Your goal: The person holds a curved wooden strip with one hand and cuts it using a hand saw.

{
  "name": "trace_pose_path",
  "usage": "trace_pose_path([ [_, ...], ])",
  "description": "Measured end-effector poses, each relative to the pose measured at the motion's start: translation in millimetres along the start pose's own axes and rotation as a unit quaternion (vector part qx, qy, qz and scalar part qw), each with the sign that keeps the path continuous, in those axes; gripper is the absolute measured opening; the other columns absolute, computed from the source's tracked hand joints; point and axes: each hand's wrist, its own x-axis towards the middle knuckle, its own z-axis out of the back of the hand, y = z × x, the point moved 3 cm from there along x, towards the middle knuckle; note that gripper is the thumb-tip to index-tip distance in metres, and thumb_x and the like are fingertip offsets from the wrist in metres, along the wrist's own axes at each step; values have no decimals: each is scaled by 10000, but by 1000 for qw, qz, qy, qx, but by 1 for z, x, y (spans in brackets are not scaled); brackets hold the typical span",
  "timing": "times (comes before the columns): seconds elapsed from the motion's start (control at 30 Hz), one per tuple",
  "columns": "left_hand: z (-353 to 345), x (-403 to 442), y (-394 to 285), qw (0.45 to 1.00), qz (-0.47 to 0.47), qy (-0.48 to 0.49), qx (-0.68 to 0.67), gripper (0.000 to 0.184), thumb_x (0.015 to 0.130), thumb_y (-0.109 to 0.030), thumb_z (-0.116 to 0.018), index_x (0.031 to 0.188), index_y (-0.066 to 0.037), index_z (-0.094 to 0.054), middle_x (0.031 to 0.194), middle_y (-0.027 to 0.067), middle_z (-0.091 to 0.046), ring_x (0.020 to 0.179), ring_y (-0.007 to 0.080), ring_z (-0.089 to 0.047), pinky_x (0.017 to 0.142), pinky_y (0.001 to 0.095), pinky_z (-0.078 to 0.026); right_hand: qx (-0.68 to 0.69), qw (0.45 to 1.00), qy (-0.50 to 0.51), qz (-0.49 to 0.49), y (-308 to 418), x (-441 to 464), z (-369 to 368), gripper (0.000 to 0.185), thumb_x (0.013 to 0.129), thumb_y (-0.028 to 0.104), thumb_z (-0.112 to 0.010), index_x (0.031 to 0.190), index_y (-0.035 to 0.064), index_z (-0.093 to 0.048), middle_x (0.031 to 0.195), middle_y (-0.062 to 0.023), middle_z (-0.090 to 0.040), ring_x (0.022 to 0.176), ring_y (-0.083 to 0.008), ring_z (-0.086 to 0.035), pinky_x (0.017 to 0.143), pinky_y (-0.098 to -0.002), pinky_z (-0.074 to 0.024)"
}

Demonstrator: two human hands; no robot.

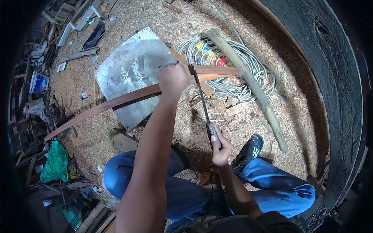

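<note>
A long curved wooden strip (132,95) runs from the lower left across a grey metal sheet (116,70) to the right of centre. My left hand (173,79) is closed round the strip near the sheet's right corner. In my right hand (221,148) is the handle of a handsaw (203,95), with the fingers wrapped about it. The saw's narrow blade points away from me, and its far end crosses the strip just right of my left hand. Whether the teeth are in the wood cannot be made out.
Beyond the strip lies a coil of grey cable (248,83) with a wooden pole (248,77) across it. A large dark curved wall (334,77) stands at right. Scrap wood and a green plastic bag (55,163) lie at left. Wood shavings (155,15) cover the ground.
</note>
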Motion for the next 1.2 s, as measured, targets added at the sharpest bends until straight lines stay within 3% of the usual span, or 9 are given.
trace_pose_path([
  [0.23, -2, -5, -1, 1000, 2, 9, 18, 375, 864, -224, -519, 605, -18, -694, 632, 201, -665, 576, 356, -674, 622, 436, -560, 27, 999, 23, -29, 18, 77, -29, 374, 996, 102, -541, 1329, -69, -548, 1286, -215, -623, 1212, -252, -575, 1065, -351, -398],
  [0.33, -3, 2, 3, 1000, 5, 9, 12, 368, 859, -224, -524, 607, -19, -696, 628, 199, -664, 573, 356, -673, 621, 440, -559, -3, 1000, 9, 19, 6, 40, -18, 374, 993, 86, -540, 1334, -68, -545, 1280, -206, -630, 1205, -243, -580, 1047, -339, -408],
  [0.47, 3, -1, 2, 999, -25, -33, -19, 386, 870, -230, -523, 599, -11, -690, 616, 214, -656, 549, 375, -666, 588, 459, -559, -1, 999, 18, -37, -22, -18, 9, 388, 985, 62, -550, 1350, -69, -529, 1292, -223, -617, 1193, -235, -589, 1029, -323, -420],
  [0.63, 0, -1, 2, 1000, -6, -13, 4, 376, 863, -226, -529, 602, -7, -688, 628, 215, -661, 551, 366, -670, 592, 454, -563, -21, 1000, 17, -5, 10, 71, -25, 385, 990, 118, -563, 1339, -44, -547, 1304, -222, -612, 1195, -242, -601, 1022, -314, -429],
  [0.77, -1, 0, 1, 1000, 10, 18, 19, 375, 860, -224, -528, 600, -3, -684, 620, 212, -658, 546, 358, -670, 592, 446, -566, -1, 1000, -10, 24, 6, 60, -31, 374, 987, 102, -559, 1334, -36, -556, 1299, -216, -619, 1197, -231, -596, 1021, -310, -428],
  [0.9, -3, -1, 2, 1000, 13, 4, 15, 373, 859, -222, -526, 597, -9, -683, 614, 209, -657, 551, 357, -672, 589, 443, -567, 1, 1000, -1, -3, -11, -5, 0, 365, 979, 51, -544, 1328, -56, -556, 1275, -213, -632, 1198, -231, -591, 1024, -326, -427],
  [1.0, 0, 1, 1, 1000, 6, 3, 13, 372, 859, -221, -524, 595, -12, -681, 608, 210, -653, 550, 360, -671, 582, 440, -565, -11, 999, 13, -41, -14, 8, 0, 365, 977, 46, -546, 1323, -68, -555, 1269, -211, -635, 1183, -225, -594, 1022, -326, -428],
  [1.1, 0, -1, -2, 997, 28, 57, 32, 390, 887, -246, -490, 653, -41, -726, 709, 191, -698, 664, 355, -704, 687, 436, -562, 23, 1000, -6, 17, -1, 53, -25, 370, 981, 69, -556, 1329, -57, -555, 1269, -213, -635, 1181, -227, -593, 1022, -327, -427],
  [1.2, -2, 1, 0, 995, 37, 88, 30, 384, 883, -244, -487, 670, -41, -734, 728, 193, -703, 677, 353, -705, 711, 441, -558, 38, 997, 2, -67, 4, 63, -32, 383, 989, 96, -557, 1343, -49, -544, 1287, -217, -623, 1199, -233, -583, 1035, -330, -418],
])
